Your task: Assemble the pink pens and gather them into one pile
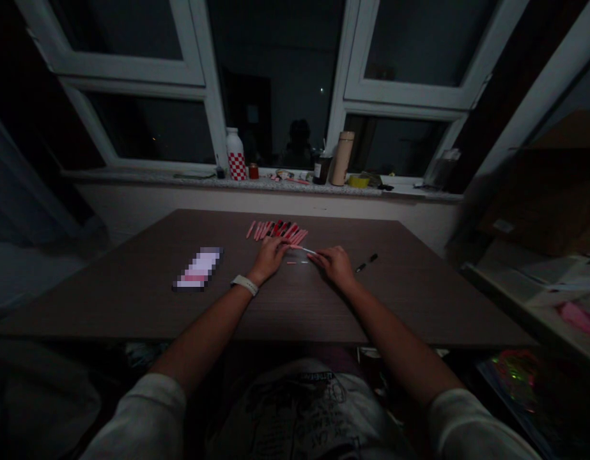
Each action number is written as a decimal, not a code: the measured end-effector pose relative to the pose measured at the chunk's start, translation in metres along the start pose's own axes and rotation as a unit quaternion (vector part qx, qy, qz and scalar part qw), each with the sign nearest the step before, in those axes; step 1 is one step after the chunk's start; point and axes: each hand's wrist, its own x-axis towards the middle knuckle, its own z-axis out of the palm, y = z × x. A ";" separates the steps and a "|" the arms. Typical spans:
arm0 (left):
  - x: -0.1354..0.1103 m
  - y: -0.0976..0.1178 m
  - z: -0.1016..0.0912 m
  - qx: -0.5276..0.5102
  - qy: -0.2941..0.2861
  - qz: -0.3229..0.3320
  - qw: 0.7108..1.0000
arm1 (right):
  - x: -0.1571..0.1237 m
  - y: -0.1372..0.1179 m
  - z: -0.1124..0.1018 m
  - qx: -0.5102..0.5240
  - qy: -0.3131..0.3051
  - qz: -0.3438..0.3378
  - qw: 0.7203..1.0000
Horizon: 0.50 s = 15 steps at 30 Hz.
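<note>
Between my two hands, just above the table [295,313], stretches a thin pen, its left part a pink barrel [296,246] and its right part a pale, slim refill [310,251]. My left hand [270,257], with a light band at the wrist, pinches the pink end. The fingers of my right hand [333,260] are closed on the pale end. Below them lie a small pink piece [291,262] and a small whitish piece [304,262]. A row of pink, red and black pens [279,230] lies beyond my left hand.
A phone [199,268] with a lit screen lies at the left. To the right is a black pen [366,262]. A checkered bottle [236,154] and a tan flask [342,158] stand on the windowsill [275,182]. Boxes are stacked at the far right.
</note>
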 end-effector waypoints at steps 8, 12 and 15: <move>-0.003 0.011 0.000 0.014 -0.113 0.072 0.991 | -0.002 -0.007 0.002 0.022 -0.001 -0.009 1.000; -0.003 0.018 0.001 0.020 -0.161 0.095 0.982 | -0.003 -0.010 0.004 0.077 0.020 0.019 0.997; -0.004 0.021 0.001 0.022 -0.162 0.086 0.983 | -0.002 -0.009 0.008 0.140 0.043 0.050 0.988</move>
